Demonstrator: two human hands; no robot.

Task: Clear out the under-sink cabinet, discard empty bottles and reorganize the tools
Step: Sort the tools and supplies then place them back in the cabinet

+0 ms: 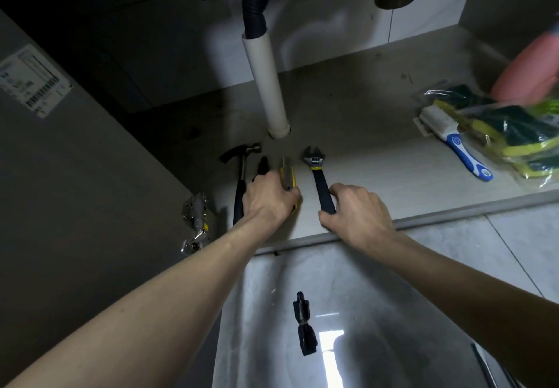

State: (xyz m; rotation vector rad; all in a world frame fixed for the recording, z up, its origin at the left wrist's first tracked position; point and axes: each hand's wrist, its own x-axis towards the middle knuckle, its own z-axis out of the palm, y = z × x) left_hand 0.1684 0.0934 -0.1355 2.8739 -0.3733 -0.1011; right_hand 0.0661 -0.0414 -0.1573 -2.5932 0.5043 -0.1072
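Right hand (357,209) grips the wrench (318,177) handle's near end; left hand (269,200) curls round the yellow knife (287,173), pliers (263,166) just left.

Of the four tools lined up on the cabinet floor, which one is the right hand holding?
The adjustable wrench, rightmost in the row; the right hand grips its dark handle.
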